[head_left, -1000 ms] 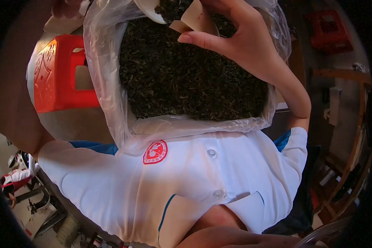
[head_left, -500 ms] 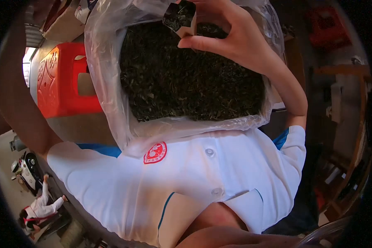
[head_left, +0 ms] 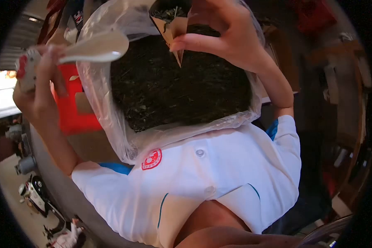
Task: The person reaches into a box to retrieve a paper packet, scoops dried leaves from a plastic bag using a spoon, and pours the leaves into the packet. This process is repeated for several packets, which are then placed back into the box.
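Note:
A large clear plastic bag [head_left: 96, 89], full of dark, dried shredded leaves [head_left: 186, 91], lies open in front of my chest. Over its far part, my right hand [head_left: 219, 37] pinches a brown paper cone [head_left: 175, 31], point down, with leaf bits showing in its mouth. At the left, my left hand [head_left: 43, 82] is closed round a white spoon [head_left: 101, 47], whose bowl points right above the bag's left edge. A white object with a red mark [head_left: 27, 68] shows at that same hand; whether it is part of the spoon is unclear.
A red plastic stool [head_left: 76, 109] stands left of the bag. A scooter [head_left: 38, 194] and a person in light clothes [head_left: 68, 237] are at the lower left. Wooden shelving [head_left: 359, 124] runs along the right, and a red crate [head_left: 316, 16] sits at the upper right.
My left hand has come into view at the left with the spoon. The cone in my right hand has shifted slightly left and up, and more of its side shows.

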Available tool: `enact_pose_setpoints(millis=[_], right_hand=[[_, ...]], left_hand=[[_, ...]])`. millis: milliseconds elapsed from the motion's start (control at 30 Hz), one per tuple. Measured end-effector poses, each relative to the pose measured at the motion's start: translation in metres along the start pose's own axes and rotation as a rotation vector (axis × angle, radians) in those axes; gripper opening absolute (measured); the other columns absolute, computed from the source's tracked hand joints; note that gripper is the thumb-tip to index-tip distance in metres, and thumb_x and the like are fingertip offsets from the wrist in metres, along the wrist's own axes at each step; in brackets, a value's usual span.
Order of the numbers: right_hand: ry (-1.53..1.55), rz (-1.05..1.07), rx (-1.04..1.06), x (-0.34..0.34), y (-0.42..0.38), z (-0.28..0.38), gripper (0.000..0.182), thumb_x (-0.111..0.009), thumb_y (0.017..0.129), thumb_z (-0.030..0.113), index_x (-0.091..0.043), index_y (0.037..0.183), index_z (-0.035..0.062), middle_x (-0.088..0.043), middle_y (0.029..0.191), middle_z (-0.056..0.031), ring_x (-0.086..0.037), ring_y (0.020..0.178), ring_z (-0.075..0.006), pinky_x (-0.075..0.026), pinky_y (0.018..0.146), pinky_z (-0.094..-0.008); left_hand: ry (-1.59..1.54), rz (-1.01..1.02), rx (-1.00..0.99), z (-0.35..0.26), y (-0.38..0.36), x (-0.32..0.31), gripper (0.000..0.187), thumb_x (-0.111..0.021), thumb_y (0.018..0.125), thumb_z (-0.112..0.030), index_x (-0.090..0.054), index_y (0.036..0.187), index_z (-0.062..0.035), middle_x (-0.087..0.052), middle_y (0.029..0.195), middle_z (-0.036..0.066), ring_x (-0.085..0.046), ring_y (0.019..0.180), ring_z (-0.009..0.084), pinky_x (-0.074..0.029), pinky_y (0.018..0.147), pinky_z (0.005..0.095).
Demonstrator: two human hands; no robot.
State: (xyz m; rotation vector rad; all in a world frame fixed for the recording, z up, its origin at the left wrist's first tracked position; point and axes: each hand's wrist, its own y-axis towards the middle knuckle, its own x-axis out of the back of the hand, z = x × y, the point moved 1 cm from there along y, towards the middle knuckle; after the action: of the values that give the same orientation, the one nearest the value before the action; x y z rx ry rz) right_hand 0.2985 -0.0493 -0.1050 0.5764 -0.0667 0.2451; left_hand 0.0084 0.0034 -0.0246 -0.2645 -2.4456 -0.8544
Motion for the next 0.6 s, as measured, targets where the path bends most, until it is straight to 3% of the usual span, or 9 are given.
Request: enact_pose_setpoints(millis=[133,233,333,433,600], right_hand=[[-0.185,-0.232,0.326,0.026,-0.009,0.042,0.065,-0.082,0.073,0.005,-0.047,0.128,-0.0044,-0.055,0.118,-0.0115,-0.06,0.104,-0.0157,-0.051,0.088,-0.0289],[-0.262,-0.352,0.403,0.071,-0.031,0.053,0.063,-0.082,0.074,0.009,-0.049,0.127,-0.0016,-0.06,0.111,-0.0073,-0.06,0.1,-0.0128,-0.05,0.084,-0.0271],[-0.472,-0.468,0.226,0.11,-0.063,0.057,0.061,-0.082,0.074,0.013,-0.051,0.126,0.0006,-0.063,0.105,-0.0042,-0.06,0.094,-0.0102,-0.049,0.079,-0.0258],[-0.72,-0.617,-0.078,0.133,-0.095,0.05,0.059,-0.082,0.076,0.016,-0.052,0.125,0.0016,-0.063,0.1,-0.0037,-0.059,0.085,-0.0086,-0.05,0.073,-0.0262],[-0.701,-0.752,-0.288,0.16,-0.141,-0.023,0.054,-0.08,0.078,0.019,-0.052,0.119,-0.0002,-0.064,0.088,-0.0054,-0.059,0.078,-0.0105,-0.049,0.069,-0.0261]], left_hand=[[0.02,-0.02,0.126,0.02,-0.026,-0.019,0.014,-0.06,0.093,-0.011,-0.065,0.092,0.0022,-0.057,0.06,0.001,-0.045,0.044,0.0049,-0.033,0.042,0.0203],[-0.038,0.028,0.301,0.029,-0.044,-0.029,0.012,-0.062,0.091,-0.01,-0.065,0.091,0.0013,-0.057,0.061,0.0,-0.045,0.045,0.0046,-0.032,0.041,0.02],[-0.153,0.015,0.339,0.059,-0.059,-0.03,0.013,-0.062,0.091,-0.012,-0.067,0.092,0.0011,-0.057,0.061,0.0,-0.043,0.044,0.0039,-0.03,0.04,0.0197],[-0.204,-0.062,0.461,0.052,-0.062,-0.03,0.016,-0.064,0.09,-0.014,-0.067,0.091,0.0019,-0.064,0.074,0.002,-0.051,0.052,0.0066,-0.036,0.045,0.0209],[-0.25,-0.187,0.467,0.061,-0.071,-0.039,0.018,-0.064,0.09,-0.014,-0.066,0.093,0.003,-0.06,0.068,0.002,-0.041,0.046,0.0029,-0.027,0.041,0.0191]])
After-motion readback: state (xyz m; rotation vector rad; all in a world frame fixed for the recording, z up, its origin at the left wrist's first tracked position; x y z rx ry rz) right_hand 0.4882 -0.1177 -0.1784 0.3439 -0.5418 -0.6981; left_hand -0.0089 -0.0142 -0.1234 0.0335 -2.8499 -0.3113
